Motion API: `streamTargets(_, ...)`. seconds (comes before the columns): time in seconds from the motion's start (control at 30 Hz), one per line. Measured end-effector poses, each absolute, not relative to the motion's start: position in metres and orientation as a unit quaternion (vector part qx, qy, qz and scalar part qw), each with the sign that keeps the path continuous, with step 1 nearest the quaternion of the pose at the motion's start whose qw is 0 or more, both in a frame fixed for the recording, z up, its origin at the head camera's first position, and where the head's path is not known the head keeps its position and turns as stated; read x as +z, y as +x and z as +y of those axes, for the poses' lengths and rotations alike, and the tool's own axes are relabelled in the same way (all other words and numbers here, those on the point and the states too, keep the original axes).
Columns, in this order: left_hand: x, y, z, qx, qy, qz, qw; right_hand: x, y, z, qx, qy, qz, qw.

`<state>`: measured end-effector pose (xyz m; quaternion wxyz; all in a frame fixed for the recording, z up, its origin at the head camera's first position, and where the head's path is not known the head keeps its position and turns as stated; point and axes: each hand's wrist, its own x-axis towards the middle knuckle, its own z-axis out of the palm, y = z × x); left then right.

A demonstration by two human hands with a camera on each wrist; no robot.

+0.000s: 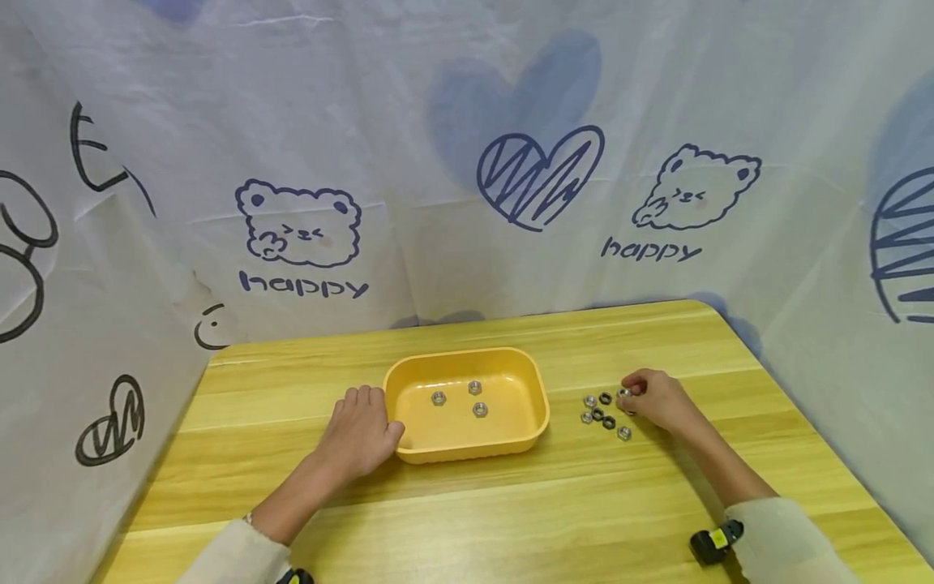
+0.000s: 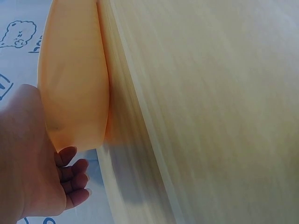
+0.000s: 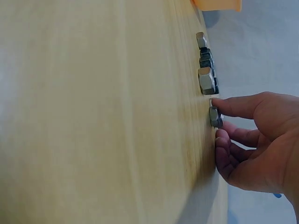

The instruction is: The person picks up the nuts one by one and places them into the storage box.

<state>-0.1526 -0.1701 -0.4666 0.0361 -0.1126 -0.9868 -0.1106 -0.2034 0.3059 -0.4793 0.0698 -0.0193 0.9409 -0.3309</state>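
Backdrop cloth (image 1: 467,162): the word "happy" printed twice in dark blue, once beneath each bear drawing, left and right. No other legible text.

Light wooden bench (image 1: 511,503), yellow grain running left to right | yellow plastic tray (image 1: 536,422) sits at centre, holding three metal nuts (image 1: 474,388) | loose cluster of metal nuts (image 1: 604,412) lies on the wood at 3 o'clock of the tray | both hands rest on the bench.
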Motion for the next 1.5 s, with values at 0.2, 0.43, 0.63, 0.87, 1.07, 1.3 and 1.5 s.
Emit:
streamTargets(0.2,-0.465,-0.152,-0.171,-0.107,-0.117,-0.987,0.040,-0.477,-0.205,0.307,-0.335,-0.025,0.939,0.071)
streamTargets(0.43,-0.463,-0.151,-0.170,-0.110,-0.115,-0.987,0.037,-0.478,-0.205,0.307,-0.338,-0.021,0.937,0.084)
streamTargets(0.63,-0.461,-0.151,-0.170,-0.111,-0.117,-0.986,0.038,-0.478,-0.207,0.306,-0.311,-0.048,0.948,0.058)
streamTargets(0.87,-0.459,-0.152,-0.169,-0.113,-0.115,-0.986,0.035,-0.475,-0.208,0.306,-0.274,-0.070,0.958,0.047)
streamTargets(1.07,-0.459,-0.152,-0.169,-0.110,-0.114,-0.987,0.039,-0.472,-0.208,0.306,-0.280,-0.072,0.956,0.042)
streamTargets(1.3,-0.460,-0.152,-0.169,-0.106,-0.121,-0.986,0.044,-0.470,-0.207,0.302,-0.296,-0.066,0.953,-0.003)
streamTargets(1.5,-0.460,-0.151,-0.170,-0.102,-0.119,-0.987,0.039,-0.465,-0.207,0.299,-0.316,-0.065,0.945,-0.051)
